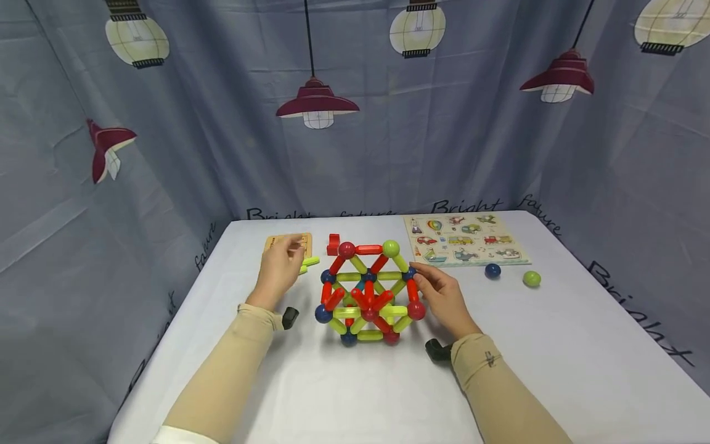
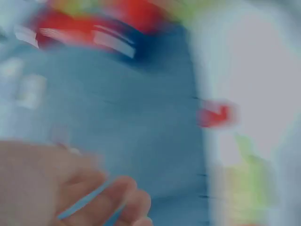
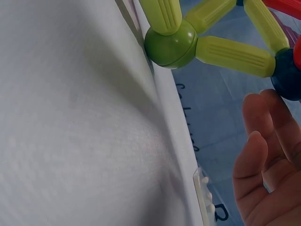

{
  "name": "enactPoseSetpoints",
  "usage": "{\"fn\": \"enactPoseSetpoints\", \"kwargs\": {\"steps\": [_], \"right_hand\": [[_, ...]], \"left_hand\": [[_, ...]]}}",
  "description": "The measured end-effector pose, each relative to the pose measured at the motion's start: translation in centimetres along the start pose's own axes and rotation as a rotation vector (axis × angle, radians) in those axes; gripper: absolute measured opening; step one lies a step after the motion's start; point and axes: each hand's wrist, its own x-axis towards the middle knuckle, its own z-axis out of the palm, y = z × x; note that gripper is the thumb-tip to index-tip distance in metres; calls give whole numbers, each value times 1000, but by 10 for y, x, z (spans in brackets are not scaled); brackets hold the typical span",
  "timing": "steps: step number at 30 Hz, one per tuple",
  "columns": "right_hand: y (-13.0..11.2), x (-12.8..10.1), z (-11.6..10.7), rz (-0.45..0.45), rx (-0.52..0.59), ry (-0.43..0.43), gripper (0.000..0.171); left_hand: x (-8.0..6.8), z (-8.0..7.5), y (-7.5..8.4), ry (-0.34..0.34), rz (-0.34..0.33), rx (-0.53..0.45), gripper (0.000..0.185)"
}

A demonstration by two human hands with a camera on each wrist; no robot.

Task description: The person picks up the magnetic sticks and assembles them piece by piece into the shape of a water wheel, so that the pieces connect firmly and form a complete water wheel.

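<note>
Structure (image 1: 368, 293) of magnetic rods and balls stands mid-table (image 1: 554, 370) as a closed cage of red and green rods with balls at the joints; judged largely built. Loose parts left over: a blue ball (image 1: 492, 271) and a green ball (image 1: 531, 279) to the right, a green rod (image 1: 308, 263) and a red piece (image 1: 333, 245) behind. Right hand (image 1: 444, 299) rests against the structure's right side, fingers nearly straight, fingertips (image 3: 268, 113) just beside a blue joint ball, grasping nothing. Left hand (image 1: 280, 268) hovers near the green rod, fingers loosely curled; whether it pinches anything cannot be told, as the left wrist view is blurred.
</note>
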Motion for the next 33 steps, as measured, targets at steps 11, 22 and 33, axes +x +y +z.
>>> {"fn": "enactPoseSetpoints", "kwargs": {"steps": [11, 22, 33], "right_hand": [[-6, -4, 1, 18, 5, -12, 39], [4, -3, -1, -4, 21, -1, 39], [0, -1, -3, -25, 13, -6, 40]], "left_hand": [[-8, 42, -61, -363, -99, 362, 47], [-12, 39, -48, -354, -166, 308, 31], [-13, 11, 2, -170, -130, -21, 33]]}}
